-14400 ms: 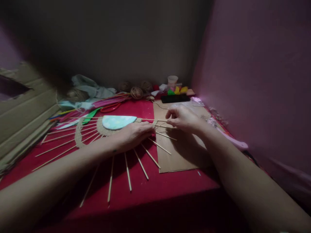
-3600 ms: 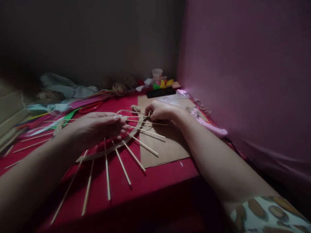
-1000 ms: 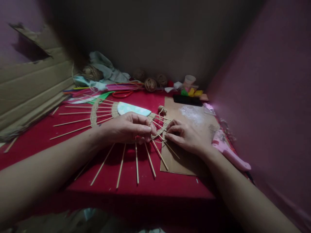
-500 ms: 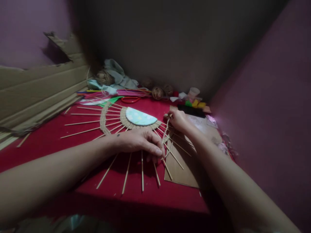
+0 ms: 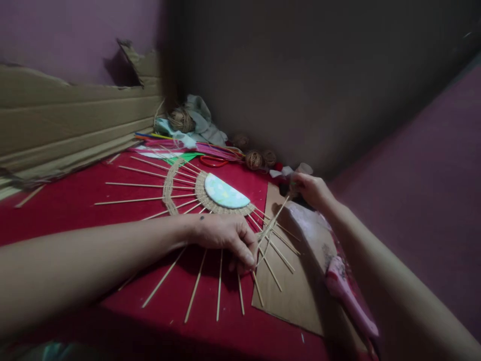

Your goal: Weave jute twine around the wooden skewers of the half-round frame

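A half-round piece with a pale blue patterned centre point(image 5: 227, 193) lies on the red cloth, edged by a woven twine band point(image 5: 201, 189). Thin sticks point(image 5: 195, 286) fan out from it, and a second woven strip point(image 5: 169, 186) crosses those on the left. My left hand point(image 5: 229, 240) rests over the lower sticks, its fingers pinched on twine at the outer weave. Up and to the right, my right hand point(image 5: 310, 189) is closed on the twine point(image 5: 280, 210), which runs taut between both hands. The left fingertips are partly hidden.
Brown cardboard point(image 5: 281, 296) lies under the right-hand sticks. A pink-handled tool point(image 5: 351, 296) is at the right edge. Behind are twine balls point(image 5: 254, 159), red-handled scissors point(image 5: 213, 161), pink strands point(image 5: 214, 150) and pale cloth point(image 5: 205, 123). Corrugated cardboard point(image 5: 75, 113) stands at left.
My right hand has moved up and to the right, drawing the twine out straight. The view has shifted, and the pink-handled tool now shows at right. My left hand stays at the weave.
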The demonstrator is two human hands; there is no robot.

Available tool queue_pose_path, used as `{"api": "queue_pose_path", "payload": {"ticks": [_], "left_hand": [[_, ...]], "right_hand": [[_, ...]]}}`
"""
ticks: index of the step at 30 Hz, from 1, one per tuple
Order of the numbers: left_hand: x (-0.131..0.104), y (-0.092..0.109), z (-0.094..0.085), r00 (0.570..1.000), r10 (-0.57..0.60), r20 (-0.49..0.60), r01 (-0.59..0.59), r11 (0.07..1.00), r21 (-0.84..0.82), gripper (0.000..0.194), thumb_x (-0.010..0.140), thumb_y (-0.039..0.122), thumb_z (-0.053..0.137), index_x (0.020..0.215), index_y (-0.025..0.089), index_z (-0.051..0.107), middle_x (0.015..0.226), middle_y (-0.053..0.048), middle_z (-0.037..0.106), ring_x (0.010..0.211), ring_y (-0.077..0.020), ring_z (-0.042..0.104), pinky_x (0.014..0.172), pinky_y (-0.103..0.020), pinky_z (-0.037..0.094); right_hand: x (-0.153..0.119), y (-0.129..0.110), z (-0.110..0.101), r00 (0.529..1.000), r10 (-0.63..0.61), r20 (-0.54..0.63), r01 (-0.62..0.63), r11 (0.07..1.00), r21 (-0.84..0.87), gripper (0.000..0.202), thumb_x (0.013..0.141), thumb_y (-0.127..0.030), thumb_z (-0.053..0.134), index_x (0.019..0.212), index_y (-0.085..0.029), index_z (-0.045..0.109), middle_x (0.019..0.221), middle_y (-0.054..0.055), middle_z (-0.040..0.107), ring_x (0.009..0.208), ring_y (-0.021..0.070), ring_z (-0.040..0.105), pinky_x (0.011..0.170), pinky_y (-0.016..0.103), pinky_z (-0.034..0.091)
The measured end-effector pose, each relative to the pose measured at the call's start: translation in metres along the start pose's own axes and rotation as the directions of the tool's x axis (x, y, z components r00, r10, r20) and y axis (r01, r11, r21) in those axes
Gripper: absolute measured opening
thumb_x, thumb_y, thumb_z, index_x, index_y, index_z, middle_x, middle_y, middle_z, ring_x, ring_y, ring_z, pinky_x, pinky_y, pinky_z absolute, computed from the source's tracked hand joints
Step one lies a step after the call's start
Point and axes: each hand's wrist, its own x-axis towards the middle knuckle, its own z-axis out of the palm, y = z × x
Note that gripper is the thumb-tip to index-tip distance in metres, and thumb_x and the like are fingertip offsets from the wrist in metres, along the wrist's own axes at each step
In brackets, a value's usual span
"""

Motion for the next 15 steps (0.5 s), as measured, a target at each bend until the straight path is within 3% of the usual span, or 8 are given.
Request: {"api": "queue_pose_path", "payload": {"ticks": [7, 10, 15], "left_hand": [[0.0, 0.0, 0.001, 0.999, 0.029, 0.041, -0.029, 0.999, 0.013, 0.008, 0.075, 0.024, 0.071, 0.069, 0.019, 0.07, 0.064, -0.001, 0.068, 0.057, -0.0109, 0.061, 0.053, -0.021, 0.051], [0.0, 0.0, -0.001, 0.998, 0.037, 0.059, -0.037, 0.999, 0.001, 0.009, 0.074, 0.024, 0.071, 0.068, 0.018, 0.07, 0.062, -0.001, 0.066, 0.056, -0.0108, 0.061, 0.053, -0.021, 0.05], [0.0, -0.001, -0.002, 0.997, 0.012, 0.079, -0.013, 1.0, 0.011, 0.011, 0.072, 0.027, 0.074, 0.067, 0.018, 0.07, 0.061, -0.001, 0.066, 0.054, -0.0109, 0.06, 0.053, -0.022, 0.05]], "right_hand": [[0.005, 0.009, -0.024, 0.969, 0.22, -0.107, -0.212, 0.974, 0.085, 0.008, 0.064, -0.019, 0.06, 0.068, -0.019, 0.067, 0.065, 0.001, 0.065, 0.064, 0.0162, 0.059, 0.062, 0.024, 0.043], [0.008, 0.015, -0.029, 0.925, 0.312, -0.215, -0.303, 0.95, 0.075, 0.006, 0.062, -0.016, 0.058, 0.063, -0.018, 0.064, 0.062, 0.001, 0.062, 0.064, 0.0171, 0.058, 0.058, 0.025, 0.041], [0.013, 0.026, -0.042, 0.85, 0.413, -0.326, -0.397, 0.91, 0.118, 0.009, 0.059, -0.01, 0.059, 0.056, -0.018, 0.061, 0.072, 0.004, 0.065, 0.08, 0.021, 0.059, 0.065, 0.027, 0.042]]}}
